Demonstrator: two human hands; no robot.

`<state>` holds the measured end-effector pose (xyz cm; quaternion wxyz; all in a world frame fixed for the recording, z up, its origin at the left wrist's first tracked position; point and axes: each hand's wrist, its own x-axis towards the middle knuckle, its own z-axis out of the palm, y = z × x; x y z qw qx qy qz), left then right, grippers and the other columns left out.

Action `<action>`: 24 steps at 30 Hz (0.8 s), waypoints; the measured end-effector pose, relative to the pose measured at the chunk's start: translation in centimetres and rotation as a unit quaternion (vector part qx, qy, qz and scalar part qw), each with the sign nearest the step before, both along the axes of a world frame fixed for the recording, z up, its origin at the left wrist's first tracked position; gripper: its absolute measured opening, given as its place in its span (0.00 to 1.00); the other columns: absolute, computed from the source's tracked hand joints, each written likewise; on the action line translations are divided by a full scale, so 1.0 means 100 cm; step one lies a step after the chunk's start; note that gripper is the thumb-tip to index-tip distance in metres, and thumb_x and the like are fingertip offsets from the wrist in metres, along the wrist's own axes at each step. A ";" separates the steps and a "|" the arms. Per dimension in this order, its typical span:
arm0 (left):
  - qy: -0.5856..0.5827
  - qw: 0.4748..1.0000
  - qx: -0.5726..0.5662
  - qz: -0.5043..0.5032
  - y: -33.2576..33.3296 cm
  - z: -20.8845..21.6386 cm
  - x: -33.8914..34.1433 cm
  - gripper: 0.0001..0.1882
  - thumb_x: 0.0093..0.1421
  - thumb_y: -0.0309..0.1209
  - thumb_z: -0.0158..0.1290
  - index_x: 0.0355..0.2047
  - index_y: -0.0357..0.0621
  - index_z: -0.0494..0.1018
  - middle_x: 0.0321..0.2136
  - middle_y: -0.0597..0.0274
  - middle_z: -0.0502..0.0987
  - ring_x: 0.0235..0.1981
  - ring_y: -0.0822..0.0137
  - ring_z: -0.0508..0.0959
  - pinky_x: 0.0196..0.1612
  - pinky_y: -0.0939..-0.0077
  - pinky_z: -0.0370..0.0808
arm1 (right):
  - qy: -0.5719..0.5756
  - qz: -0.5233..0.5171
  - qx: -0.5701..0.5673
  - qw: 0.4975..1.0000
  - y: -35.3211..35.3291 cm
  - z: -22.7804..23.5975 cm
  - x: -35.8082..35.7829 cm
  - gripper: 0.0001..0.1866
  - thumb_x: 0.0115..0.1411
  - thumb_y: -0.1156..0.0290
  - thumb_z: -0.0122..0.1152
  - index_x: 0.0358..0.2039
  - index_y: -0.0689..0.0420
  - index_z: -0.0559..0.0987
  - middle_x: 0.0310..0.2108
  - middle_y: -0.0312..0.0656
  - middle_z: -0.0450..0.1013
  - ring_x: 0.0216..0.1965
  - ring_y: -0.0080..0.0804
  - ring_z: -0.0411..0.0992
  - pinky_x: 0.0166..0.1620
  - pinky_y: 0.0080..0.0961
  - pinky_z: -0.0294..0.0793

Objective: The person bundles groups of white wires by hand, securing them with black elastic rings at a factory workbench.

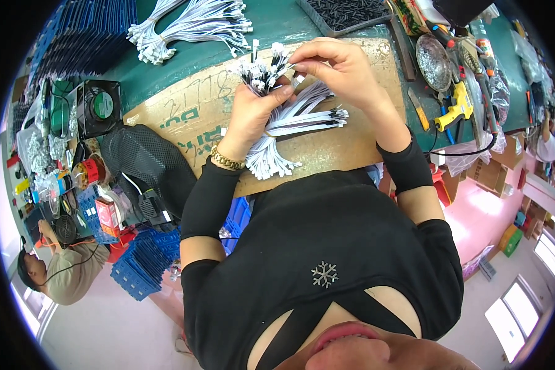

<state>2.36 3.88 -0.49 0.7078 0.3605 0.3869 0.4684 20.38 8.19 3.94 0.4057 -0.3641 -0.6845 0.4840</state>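
Note:
My left hand (253, 114), a gold watch at its wrist, is closed around a bundle of thin white cables (264, 75) with small white and black connectors on their upper ends. At the right side of that bundle, my right hand (345, 71) pinches one cable end between thumb and index finger. Below both hands, more white cables (308, 121) lie on a brown cardboard sheet (185, 111); some have dark tips. Their white lower ends (268, 161) fan out toward me. My left palm and fingers hide part of the held bundle.
Tied white cable bundles (209, 28) lie at the back beside blue racks (86, 34). A tray of small black parts (345, 13) is at the back. To the right are a metal dish (435, 58), a knife (419, 110) and a yellow glue gun (456, 108). A fan (100, 106) stands left.

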 end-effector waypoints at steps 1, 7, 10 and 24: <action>0.000 1.000 0.000 0.001 0.000 0.000 0.000 0.13 0.52 0.22 0.56 0.39 0.36 0.70 0.29 0.64 0.73 0.29 0.70 0.75 0.35 0.78 0.72 | 0.000 0.001 0.000 1.000 0.000 0.000 0.000 0.08 0.52 0.83 0.58 0.34 0.63 0.79 0.31 0.39 0.76 0.31 0.21 0.73 0.36 0.17 0.72; -0.001 1.000 -0.001 0.000 -0.001 0.001 -0.001 0.12 0.52 0.22 0.56 0.38 0.36 0.70 0.29 0.64 0.73 0.29 0.70 0.75 0.35 0.78 0.72 | -0.082 0.012 0.109 0.991 -0.001 0.001 0.002 0.07 0.50 0.83 0.59 0.32 0.63 0.79 0.32 0.39 0.76 0.33 0.24 0.73 0.39 0.20 0.72; -0.005 1.000 0.003 0.013 -0.001 0.003 0.000 0.08 0.52 0.24 0.56 0.33 0.35 0.72 0.26 0.62 0.76 0.27 0.73 0.76 0.33 0.82 0.72 | -0.073 0.018 0.140 0.987 -0.001 0.000 0.005 0.07 0.50 0.82 0.59 0.32 0.62 0.79 0.31 0.39 0.75 0.34 0.26 0.73 0.40 0.21 0.71; 0.004 1.000 0.018 0.011 -0.001 0.004 0.000 0.07 0.52 0.25 0.56 0.31 0.35 0.73 0.24 0.62 0.76 0.26 0.74 0.75 0.33 0.82 0.71 | -0.118 -0.003 0.165 0.979 0.001 0.009 0.002 0.05 0.53 0.80 0.58 0.32 0.62 0.78 0.30 0.40 0.75 0.33 0.29 0.73 0.37 0.20 0.71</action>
